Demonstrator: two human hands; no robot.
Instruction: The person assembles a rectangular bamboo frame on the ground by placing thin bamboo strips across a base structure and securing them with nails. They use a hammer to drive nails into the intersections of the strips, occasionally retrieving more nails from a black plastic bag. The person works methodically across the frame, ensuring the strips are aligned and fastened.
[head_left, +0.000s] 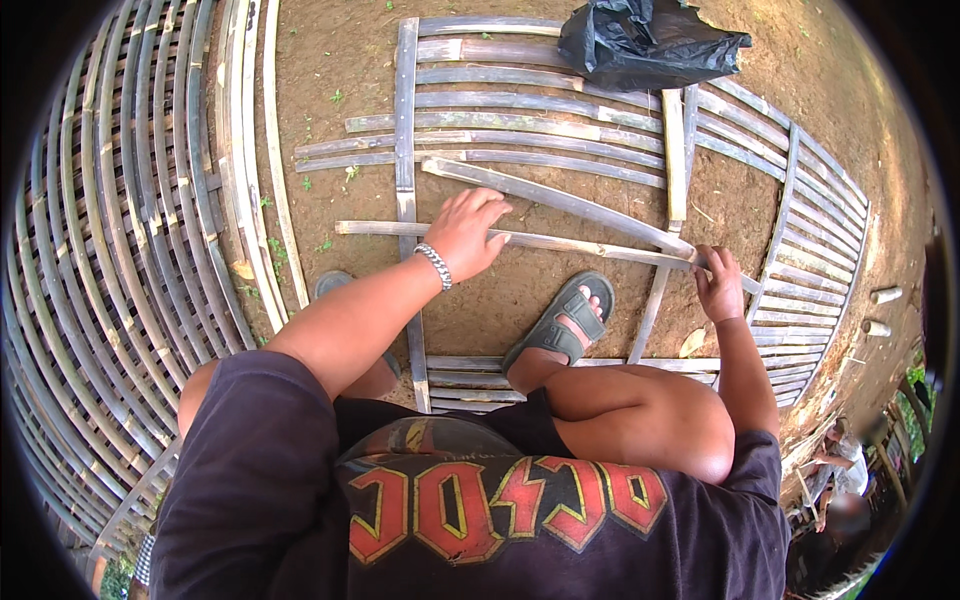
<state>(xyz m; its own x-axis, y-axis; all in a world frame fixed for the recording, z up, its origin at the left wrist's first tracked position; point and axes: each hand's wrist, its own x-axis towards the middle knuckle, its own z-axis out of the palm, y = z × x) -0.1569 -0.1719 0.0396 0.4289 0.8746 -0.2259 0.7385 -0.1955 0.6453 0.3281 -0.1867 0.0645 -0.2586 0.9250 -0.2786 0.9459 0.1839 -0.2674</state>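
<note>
Outdoor yard worksite for bamboo craft: bare dirt ground [520,290] with weeds, a half-laid split-bamboo slat panel [560,120] flat on it, finished woven bamboo panels [120,250] stacked along the left edge, black plastic bag [645,40] at the top.

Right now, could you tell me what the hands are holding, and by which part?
The right hand pinches the near bamboo slat at its right end. The left hand lies flat on the same slat near its middle, pressing rather than gripping.
</note>
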